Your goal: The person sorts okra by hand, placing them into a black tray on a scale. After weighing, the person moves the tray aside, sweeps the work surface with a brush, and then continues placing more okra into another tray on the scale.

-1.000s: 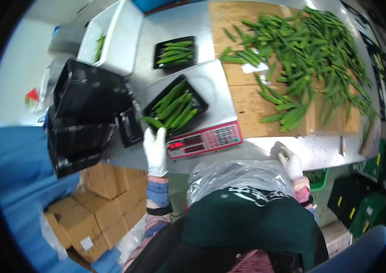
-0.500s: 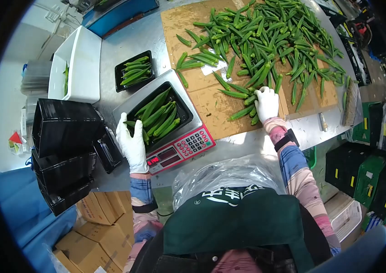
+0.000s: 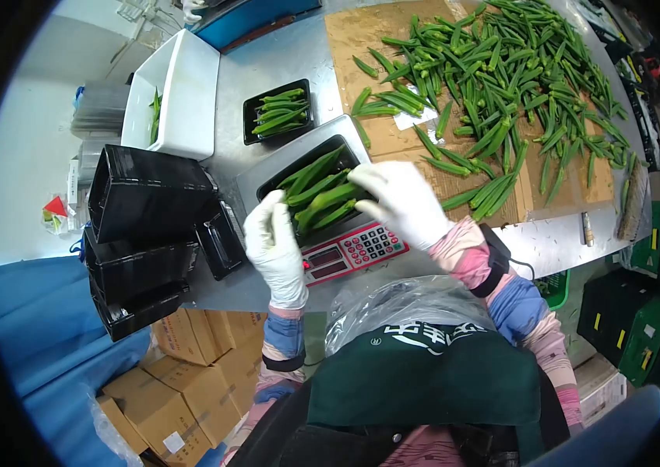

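Note:
A black tray (image 3: pixel 335 143) holding several green okra pods (image 3: pixel 316 173) rests on a digital scale (image 3: pixel 361 253) with a red-edged keypad. My right hand (image 3: pixel 408 204), in a white glove, is over the tray's right side, its fingers closed around the stem end of an okra pod (image 3: pixel 328 200) that lies across the others. At the tray's left edge, my white-gloved left hand (image 3: pixel 277 253) has its thumb and fingers slightly apart, close to the pod tips. It covers part of the scale's display.
A large heap of okra (image 3: pixel 501 70) covers a cardboard sheet (image 3: pixel 357 39) on the right. Behind the scale stands a second filled black tray (image 3: pixel 248 117), beside a white bin (image 3: pixel 197 101). Stacked black trays (image 3: pixel 151 194) are at the left; cardboard boxes (image 3: pixel 190 389) are below.
My right hand has moved left from the okra heap to the tray on the scale. The left hand's fingers have drawn closer together at the tray edge. The camera view has shifted.

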The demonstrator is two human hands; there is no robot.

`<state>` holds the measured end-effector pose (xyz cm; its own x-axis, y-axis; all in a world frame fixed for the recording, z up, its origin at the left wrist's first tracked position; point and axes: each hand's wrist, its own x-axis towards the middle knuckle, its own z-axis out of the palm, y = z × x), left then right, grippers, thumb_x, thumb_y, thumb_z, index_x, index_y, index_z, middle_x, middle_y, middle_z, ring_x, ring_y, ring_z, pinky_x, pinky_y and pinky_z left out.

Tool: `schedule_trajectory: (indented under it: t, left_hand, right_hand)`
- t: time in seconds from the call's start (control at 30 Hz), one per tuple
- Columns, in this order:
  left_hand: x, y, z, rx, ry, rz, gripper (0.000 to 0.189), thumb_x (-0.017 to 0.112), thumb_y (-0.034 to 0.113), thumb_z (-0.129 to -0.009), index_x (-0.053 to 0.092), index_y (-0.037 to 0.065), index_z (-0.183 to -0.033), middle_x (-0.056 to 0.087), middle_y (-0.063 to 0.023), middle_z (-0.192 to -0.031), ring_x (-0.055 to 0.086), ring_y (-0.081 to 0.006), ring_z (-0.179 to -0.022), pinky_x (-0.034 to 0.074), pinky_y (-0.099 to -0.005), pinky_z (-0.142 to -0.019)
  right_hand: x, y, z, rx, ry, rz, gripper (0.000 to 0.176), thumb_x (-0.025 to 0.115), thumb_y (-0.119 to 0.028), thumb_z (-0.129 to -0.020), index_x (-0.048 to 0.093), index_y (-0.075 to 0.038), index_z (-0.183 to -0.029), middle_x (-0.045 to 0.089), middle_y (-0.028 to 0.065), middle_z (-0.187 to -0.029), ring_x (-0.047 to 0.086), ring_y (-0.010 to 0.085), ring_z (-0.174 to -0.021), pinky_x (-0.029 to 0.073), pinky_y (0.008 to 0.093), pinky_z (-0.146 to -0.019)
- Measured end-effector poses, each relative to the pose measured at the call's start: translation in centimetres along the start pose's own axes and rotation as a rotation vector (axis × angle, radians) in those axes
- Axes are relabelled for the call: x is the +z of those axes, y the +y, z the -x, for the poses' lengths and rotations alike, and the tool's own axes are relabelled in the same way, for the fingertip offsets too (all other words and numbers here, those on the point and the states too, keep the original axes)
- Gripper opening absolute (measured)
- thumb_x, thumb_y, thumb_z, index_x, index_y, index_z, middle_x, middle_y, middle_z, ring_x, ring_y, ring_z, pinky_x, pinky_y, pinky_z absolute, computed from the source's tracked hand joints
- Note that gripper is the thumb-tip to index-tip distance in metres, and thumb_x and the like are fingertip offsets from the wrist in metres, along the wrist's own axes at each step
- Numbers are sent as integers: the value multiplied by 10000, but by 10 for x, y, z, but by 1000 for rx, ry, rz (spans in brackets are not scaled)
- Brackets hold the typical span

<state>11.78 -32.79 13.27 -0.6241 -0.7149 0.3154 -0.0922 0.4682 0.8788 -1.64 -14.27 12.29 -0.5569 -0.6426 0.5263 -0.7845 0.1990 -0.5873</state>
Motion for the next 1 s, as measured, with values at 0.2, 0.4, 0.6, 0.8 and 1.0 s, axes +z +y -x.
schedule_trajectory:
  t: [0.2,0.4,0.6,0.8,1.0]
  left_hand:
    - [-45,-56,13,-352,-97,-218,406,662,106,-984,554,-7,-1359,643,-82,-1150,621,-107,-1025,529,-269,-879]
    - [-39,-49,-15,-615,-257,-47,267,519,165,-1032,616,-16,-1203,674,-77,-894,642,-131,-543,518,-252,-477]
    - [-57,-98,-125,-581,-389,-92,237,506,169,-1003,640,8,-1115,650,-58,-828,614,-136,-497,500,-263,-441]
    - [-32,-156,-213,-587,-369,-77,269,529,155,-970,632,-5,-1160,674,-87,-878,632,-164,-511,543,-275,-470]
    - [1,-200,-234,-932,-391,208,352,613,228,-956,593,93,-1281,649,-113,-1153,654,-318,-993,601,-513,-759]
  right_hand:
    - [9,7,37,124,-6,-55,248,725,-126,-850,684,-89,-1091,701,70,-1024,645,283,-975,487,399,-877]
    - [10,36,140,457,-138,-72,128,689,-46,-880,715,-81,-1000,698,97,-959,652,299,-927,485,399,-831]
    - [-2,38,145,593,-99,-108,114,701,-40,-869,723,-86,-971,705,103,-934,659,298,-876,493,387,-808]
    - [5,45,143,645,-99,-108,126,706,-29,-861,731,-89,-969,709,111,-938,663,310,-881,503,390,-807]
    - [7,50,145,665,-166,-96,102,698,-78,-872,737,-81,-966,706,111,-940,661,319,-927,498,422,-848]
